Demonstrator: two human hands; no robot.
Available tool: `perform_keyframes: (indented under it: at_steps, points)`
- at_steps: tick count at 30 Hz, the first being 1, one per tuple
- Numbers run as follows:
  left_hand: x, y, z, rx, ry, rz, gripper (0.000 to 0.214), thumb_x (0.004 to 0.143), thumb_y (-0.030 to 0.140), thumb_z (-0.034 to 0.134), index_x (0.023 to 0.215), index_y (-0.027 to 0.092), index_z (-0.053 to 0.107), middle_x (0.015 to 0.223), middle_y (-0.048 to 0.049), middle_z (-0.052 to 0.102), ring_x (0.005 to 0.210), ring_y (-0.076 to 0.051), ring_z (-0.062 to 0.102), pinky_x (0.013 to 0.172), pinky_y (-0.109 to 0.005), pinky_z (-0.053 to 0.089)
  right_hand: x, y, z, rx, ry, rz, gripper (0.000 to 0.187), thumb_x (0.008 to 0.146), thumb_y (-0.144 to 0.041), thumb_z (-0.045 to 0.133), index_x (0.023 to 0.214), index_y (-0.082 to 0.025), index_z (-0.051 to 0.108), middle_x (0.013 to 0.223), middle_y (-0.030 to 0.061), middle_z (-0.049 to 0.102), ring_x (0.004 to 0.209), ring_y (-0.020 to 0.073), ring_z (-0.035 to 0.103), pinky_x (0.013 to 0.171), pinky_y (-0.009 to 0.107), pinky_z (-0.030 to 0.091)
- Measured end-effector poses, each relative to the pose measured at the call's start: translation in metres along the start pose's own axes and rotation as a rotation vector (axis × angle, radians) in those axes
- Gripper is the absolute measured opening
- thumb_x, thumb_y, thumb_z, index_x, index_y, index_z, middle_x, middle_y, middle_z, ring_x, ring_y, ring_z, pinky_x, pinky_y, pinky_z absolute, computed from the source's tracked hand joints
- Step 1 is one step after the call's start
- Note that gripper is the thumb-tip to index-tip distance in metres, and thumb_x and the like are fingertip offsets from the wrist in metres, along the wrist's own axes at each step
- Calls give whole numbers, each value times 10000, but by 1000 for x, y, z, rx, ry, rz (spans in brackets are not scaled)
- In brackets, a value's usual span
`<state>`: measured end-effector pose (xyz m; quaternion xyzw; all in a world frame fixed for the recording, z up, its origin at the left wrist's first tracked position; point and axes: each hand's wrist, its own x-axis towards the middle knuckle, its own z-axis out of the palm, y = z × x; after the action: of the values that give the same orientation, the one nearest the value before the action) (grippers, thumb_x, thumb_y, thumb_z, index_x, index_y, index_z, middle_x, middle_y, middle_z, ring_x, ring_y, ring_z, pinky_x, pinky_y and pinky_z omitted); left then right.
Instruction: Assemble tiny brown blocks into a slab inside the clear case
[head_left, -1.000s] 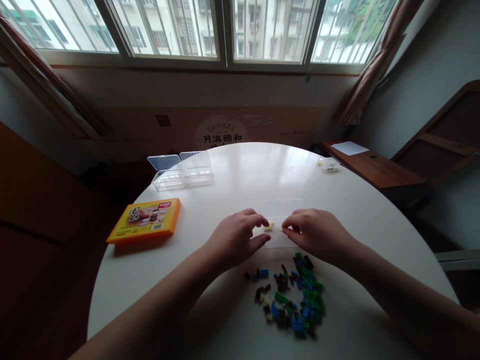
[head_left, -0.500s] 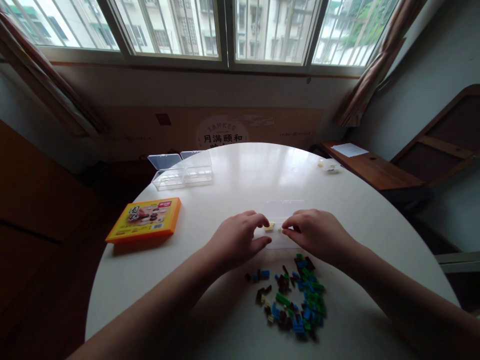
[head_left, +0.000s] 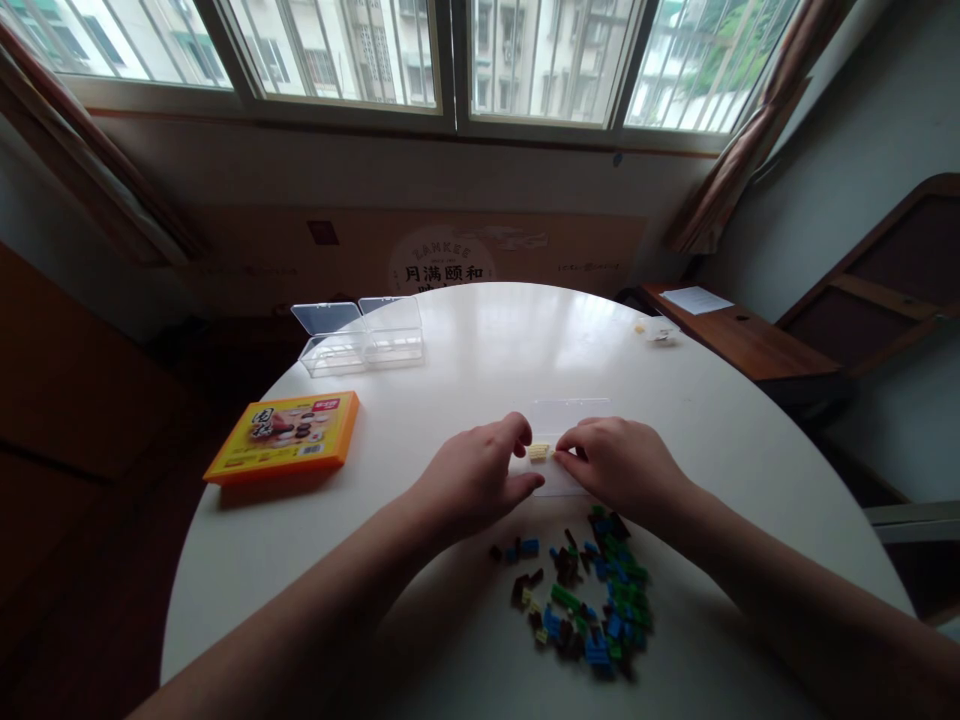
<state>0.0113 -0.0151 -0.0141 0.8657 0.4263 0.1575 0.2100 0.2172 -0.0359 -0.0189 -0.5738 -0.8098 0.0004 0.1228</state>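
My left hand (head_left: 472, 475) and my right hand (head_left: 619, 465) meet over a clear plastic lid (head_left: 559, 415) on the round white table (head_left: 487, 340). Between the fingertips sits a small pale yellow brick piece (head_left: 538, 451). My right hand pinches it from the right, fingers curled. My left hand's forefinger and thumb close in beside it from the left and seem to touch it. A heap of several tiny blue, green and dark bricks (head_left: 589, 595) lies just in front of both hands.
An orange flat box (head_left: 281, 433) lies at the table's left. Two open clear plastic cases (head_left: 364, 335) stand at the back left. A small clear bag (head_left: 658, 327) rests at the back right, beside a wooden side table (head_left: 739, 335) with a paper sheet.
My right hand has moved left, bringing its small piece against the yellow brick by my left fingers. The gap between the two hands has closed.
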Motion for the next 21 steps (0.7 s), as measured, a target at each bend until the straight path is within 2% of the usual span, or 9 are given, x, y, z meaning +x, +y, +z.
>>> perform_keyframes:
  at_steps: [21]
  points:
    - [0,-1,1,39,-4,42,257,795,360,664,980,232,540,865,-11,691,704,-195,638,625,-302,458,3,-7,2,-23,5,15,232,894,-306,536,840,-261,757,825,15,736,660,161,624,519,265,378]
